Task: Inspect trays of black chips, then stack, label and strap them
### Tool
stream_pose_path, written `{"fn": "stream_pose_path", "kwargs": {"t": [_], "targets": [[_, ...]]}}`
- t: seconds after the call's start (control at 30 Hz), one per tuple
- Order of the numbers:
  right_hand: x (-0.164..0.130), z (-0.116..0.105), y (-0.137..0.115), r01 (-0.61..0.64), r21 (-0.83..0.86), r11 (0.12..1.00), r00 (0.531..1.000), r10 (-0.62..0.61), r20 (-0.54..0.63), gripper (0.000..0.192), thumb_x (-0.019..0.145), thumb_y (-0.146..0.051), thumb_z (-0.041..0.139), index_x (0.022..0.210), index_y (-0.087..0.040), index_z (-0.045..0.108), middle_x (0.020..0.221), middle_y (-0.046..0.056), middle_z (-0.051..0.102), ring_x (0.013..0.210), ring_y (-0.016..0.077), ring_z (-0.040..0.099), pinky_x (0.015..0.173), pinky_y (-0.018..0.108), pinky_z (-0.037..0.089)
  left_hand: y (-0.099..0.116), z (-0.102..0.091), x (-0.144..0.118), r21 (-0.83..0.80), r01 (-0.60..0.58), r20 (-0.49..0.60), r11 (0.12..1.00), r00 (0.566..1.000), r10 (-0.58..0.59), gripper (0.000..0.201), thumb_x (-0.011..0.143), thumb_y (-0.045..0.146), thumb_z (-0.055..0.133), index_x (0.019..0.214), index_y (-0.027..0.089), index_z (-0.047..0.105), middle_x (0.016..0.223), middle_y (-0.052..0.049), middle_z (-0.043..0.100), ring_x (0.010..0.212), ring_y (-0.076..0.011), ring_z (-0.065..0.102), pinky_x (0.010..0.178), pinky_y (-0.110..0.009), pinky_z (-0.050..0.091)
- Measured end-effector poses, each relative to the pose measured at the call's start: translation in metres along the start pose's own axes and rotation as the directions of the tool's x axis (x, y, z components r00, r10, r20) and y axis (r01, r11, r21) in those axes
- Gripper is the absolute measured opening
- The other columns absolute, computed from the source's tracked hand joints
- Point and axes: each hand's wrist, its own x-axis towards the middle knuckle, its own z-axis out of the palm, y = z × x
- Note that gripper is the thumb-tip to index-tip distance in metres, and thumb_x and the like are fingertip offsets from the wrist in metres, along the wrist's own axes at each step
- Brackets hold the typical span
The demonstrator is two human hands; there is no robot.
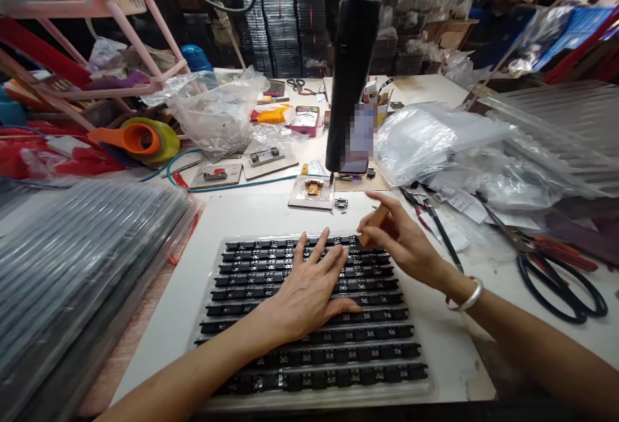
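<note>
My left hand (pixel 312 287) lies spread, palm down, over a clear plastic tray (pixel 314 400) filled with rows of small black parts (pixel 360 355). Between the thumb and fingers of my right hand (pixel 406 241) is a small orange-brown block (pixel 376 221). Its lower end is at the tray's far right corner, over the top row of parts; whether it touches them I cannot tell. Beyond the tray, a black electric screwdriver (pixel 353 74) hangs with its tip down near a small plate fixture (pixel 312 200).
Stacked clear trays (pixel 97 267) rise on the left. Large black-handled scissors (pixel 561 283) lie on the right, below clear plastic bags (pixel 445 138). A small metal connector (pixel 341 203) sits beside the fixture. A pink rack (pixel 140 35) stands at the back left.
</note>
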Motion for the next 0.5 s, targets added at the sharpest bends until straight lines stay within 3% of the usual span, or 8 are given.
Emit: {"fn": "stream_pose_path", "kwargs": {"t": [0.1,0.2,0.33,0.5], "targets": [[0.017,-0.007,0.002,-0.191,0.191,0.963,0.980,0.198,-0.014,0.057,0.092,-0.034,0.050,0.141,-0.022,0.025,0.078,-0.002,0.057,0.057,0.0107,0.057,0.048,0.022,0.050,0.000,0.000,0.000,0.024,0.002,-0.005,1.000,1.000,-0.002,0.074,0.085,0.067,0.037,0.136,0.014,0.041,0.137,-0.013,0.050,0.142,-0.0351,0.015,0.110,-0.065,0.013],[0.027,-0.004,0.014,-0.296,0.287,0.911,0.952,0.307,0.006,0.054,0.087,-0.040,0.056,0.132,-0.021,0.032,0.070,-0.005,0.055,0.047,0.0097,0.055,0.038,0.020,0.044,-0.001,-0.001,0.002,0.035,0.003,-0.007,0.999,1.000,-0.003,0.073,0.085,0.067,0.037,0.135,0.015,0.043,0.137,-0.013,0.051,0.141,-0.0354,0.017,0.110,-0.064,0.013],[0.029,0.005,0.025,-0.322,0.331,0.887,0.941,0.339,0.005,0.045,0.083,-0.041,0.062,0.116,-0.023,0.037,0.070,-0.006,0.056,0.045,0.0105,0.058,0.036,0.018,0.044,0.000,-0.003,0.004,0.053,0.006,0.002,0.999,1.000,-0.006,0.073,0.084,0.067,0.038,0.135,0.016,0.045,0.136,-0.013,0.051,0.141,-0.0356,0.018,0.110,-0.064,0.014],[0.027,0.008,0.027,-0.310,0.322,0.894,0.946,0.323,0.015,0.040,0.083,-0.040,0.062,0.112,-0.024,0.037,0.069,-0.007,0.058,0.046,0.0116,0.060,0.038,0.019,0.046,0.001,-0.003,0.004,0.070,0.012,0.008,0.997,1.000,-0.013,0.074,0.084,0.069,0.037,0.134,0.016,0.046,0.136,-0.012,0.052,0.141,-0.0356,0.018,0.110,-0.064,0.014]]}}
